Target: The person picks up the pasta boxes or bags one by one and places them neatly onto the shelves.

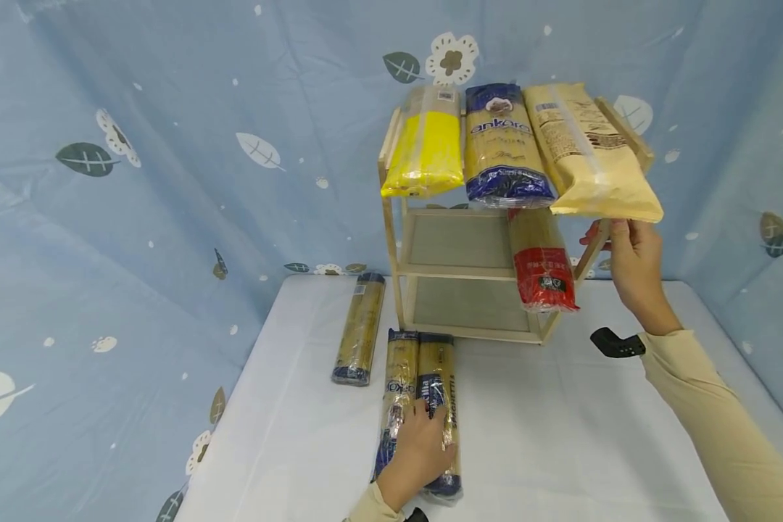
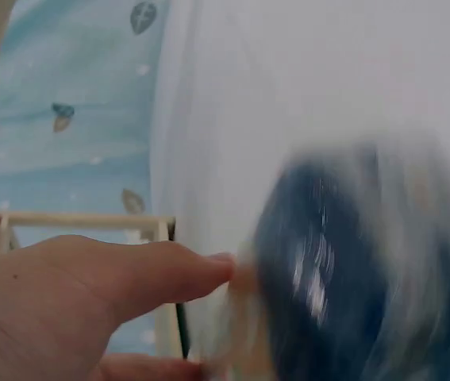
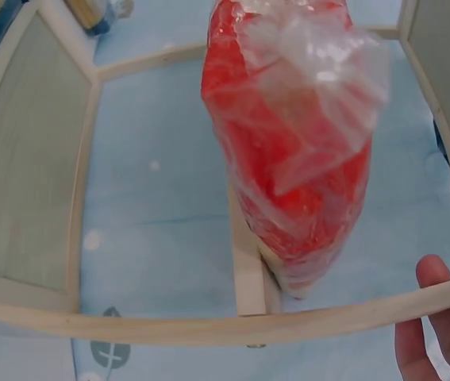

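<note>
My left hand [image 1: 420, 449] lies over two packets of spaghetti side by side on the table. Its thumb and fingers grip the right packet of spaghetti [image 1: 449, 428]; in the left wrist view the thumb [image 2: 169, 274] meets the blurred blue end of a packet [image 2: 328, 270]. The left packet of spaghetti [image 1: 401, 370] is partly under the hand. My right hand [image 1: 636, 261] holds the right side post of a wooden shelf rack [image 1: 466, 272], fingers [image 3: 435, 274] wrapped around the wood. A red packet of pasta [image 1: 543, 268] lies close by on the middle shelf, sticking out over its front.
On the rack's top lie a yellow packet [image 1: 425, 152], a blue ankara packet [image 1: 504, 148] and a cream packet [image 1: 590, 148], their ends jutting forward. Another spaghetti packet [image 1: 360, 330] lies left of the rack on the white table [image 1: 287, 420]. A blue patterned curtain [image 1: 189, 181] hangs behind.
</note>
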A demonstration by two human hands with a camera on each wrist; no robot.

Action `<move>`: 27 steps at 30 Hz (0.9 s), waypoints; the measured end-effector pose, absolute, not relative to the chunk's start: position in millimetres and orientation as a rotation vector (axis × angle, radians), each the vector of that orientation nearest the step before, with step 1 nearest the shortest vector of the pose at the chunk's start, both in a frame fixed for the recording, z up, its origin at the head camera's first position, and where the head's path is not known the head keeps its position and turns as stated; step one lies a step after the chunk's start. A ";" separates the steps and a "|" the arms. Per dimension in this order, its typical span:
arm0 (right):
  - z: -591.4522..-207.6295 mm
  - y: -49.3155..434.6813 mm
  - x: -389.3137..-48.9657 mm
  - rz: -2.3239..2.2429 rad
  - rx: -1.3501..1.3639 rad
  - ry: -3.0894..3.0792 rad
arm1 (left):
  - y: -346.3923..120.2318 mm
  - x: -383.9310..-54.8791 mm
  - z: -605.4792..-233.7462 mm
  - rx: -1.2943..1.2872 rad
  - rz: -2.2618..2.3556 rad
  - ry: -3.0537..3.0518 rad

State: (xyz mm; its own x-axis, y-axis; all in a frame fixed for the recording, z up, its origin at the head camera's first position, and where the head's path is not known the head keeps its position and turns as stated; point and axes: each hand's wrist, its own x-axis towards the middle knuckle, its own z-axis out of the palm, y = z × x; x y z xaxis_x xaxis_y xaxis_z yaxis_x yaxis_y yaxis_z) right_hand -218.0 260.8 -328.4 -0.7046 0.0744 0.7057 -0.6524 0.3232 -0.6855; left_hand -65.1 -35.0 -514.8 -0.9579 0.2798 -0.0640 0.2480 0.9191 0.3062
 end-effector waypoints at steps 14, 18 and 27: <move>-348.2 267.3 -239.4 1.320 0.431 -1.896 | -9.4 -60.2 -539.5 0.260 0.586 3.038; -348.3 268.4 -239.9 1.300 0.464 -1.883 | -4.1 -64.8 -544.3 0.219 0.523 3.099; -348.8 265.8 -237.9 1.321 0.421 -1.892 | -4.8 -77.4 -539.7 0.169 0.572 3.073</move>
State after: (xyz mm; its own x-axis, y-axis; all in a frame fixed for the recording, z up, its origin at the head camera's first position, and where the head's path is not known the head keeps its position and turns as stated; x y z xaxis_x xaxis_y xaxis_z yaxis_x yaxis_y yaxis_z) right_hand -237.9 265.8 -348.8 -0.6447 0.1563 0.7483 -0.6486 0.4063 -0.6436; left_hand -77.4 -4.8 -539.7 -0.9941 0.1080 0.0086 0.1039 0.9274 0.3593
